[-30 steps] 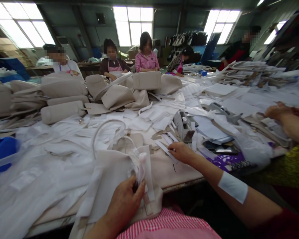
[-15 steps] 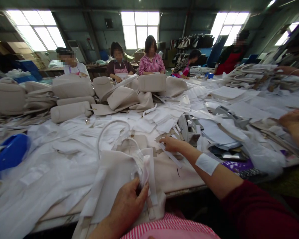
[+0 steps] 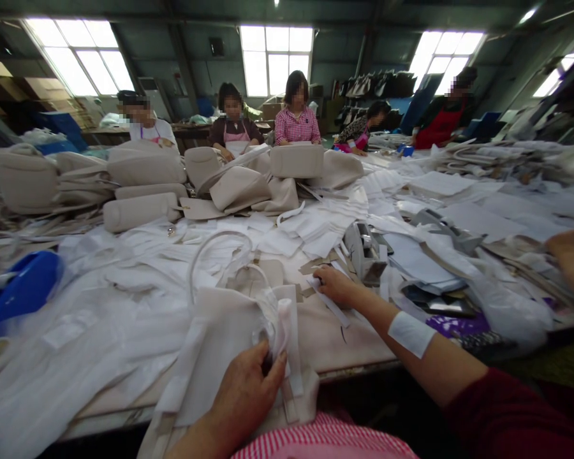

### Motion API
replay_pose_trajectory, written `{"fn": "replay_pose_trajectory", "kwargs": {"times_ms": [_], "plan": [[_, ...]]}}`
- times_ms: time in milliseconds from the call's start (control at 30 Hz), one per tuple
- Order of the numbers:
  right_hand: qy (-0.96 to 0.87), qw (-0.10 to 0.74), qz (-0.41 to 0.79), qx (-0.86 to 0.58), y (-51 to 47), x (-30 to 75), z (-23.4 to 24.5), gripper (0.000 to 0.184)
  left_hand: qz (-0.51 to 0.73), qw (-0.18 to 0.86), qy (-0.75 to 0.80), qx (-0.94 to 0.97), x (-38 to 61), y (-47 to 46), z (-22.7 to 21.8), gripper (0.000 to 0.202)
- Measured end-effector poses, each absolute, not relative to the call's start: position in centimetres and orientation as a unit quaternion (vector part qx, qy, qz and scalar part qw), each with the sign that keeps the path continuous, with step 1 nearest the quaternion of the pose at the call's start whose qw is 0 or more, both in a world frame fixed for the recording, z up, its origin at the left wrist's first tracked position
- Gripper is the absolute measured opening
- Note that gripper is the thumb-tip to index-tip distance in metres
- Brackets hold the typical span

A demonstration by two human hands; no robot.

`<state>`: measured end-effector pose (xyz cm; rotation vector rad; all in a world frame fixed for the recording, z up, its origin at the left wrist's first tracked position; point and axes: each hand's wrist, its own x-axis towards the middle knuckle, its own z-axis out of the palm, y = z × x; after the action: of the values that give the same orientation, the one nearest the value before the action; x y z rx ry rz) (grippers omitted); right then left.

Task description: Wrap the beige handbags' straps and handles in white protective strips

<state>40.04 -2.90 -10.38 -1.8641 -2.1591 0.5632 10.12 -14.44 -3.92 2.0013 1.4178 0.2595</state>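
Note:
At the table's front edge my left hand is closed, thumb against fingers, on a bunched white wrapping at the side of a pale handbag. White sheets cover the bag. Its looped handle, which looks wrapped in clear plastic, stands up behind. Farther out, my right hand is closed with the fingertips on a narrow white paper strip lying over the table. Small brown-grey pieces lie by those fingertips, and a grey tape dispenser stands just beyond. A white patch is on my right forearm.
A blue tape dispenser stands at the left among loose white sheets. Beige bags are piled across the middle. Several people work on the far side. Another person's hand reaches in at the right, near a plastic bag.
My right hand has shifted slightly right and its fingers have curled in over the paper strip. My left hand keeps its hold. The other person's upper arm at the right has left the view.

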Motion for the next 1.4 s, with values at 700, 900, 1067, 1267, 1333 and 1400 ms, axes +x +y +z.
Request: {"fn": "replay_pose_trajectory", "kwargs": {"times_ms": [700, 900, 1067, 1267, 1333, 1400], "plan": [[-0.426, 0.539, 0.547, -0.478, -9.6, 36.4, -5.1, 0.033, 0.163, 0.513, 0.513, 0.669, 9.5, -14.7, -3.8, 0.037], [-0.571, 0.363, 0.532, -0.509, -13.7, 33.7, -4.6, 0.017, 0.184, 0.631, 0.483, 0.578, 9.0, -15.0, -3.6, 0.041], [-0.649, 0.303, 0.405, -0.568, -14.3, 31.9, -4.1, 0.019, 0.196, 0.629, 0.489, 0.572, 9.2, -15.5, -3.6, 0.041], [-0.691, 0.248, 0.387, -0.558, -13.5, 29.2, -4.4, 0.02, 0.197, 0.545, 0.502, 0.642, 9.5, -16.0, -3.8, 0.035], [-0.677, 0.269, 0.422, -0.54, -13.2, 28.6, -4.7, 0.021, 0.196, 0.501, 0.507, 0.674, 9.5, -16.1, -3.7, 0.033], [-0.649, 0.294, 0.46, -0.529, -12.8, 28.3, -5.1, 0.021, 0.197, 0.459, 0.511, 0.7, 9.4, -16.2, -3.6, 0.031]]}}
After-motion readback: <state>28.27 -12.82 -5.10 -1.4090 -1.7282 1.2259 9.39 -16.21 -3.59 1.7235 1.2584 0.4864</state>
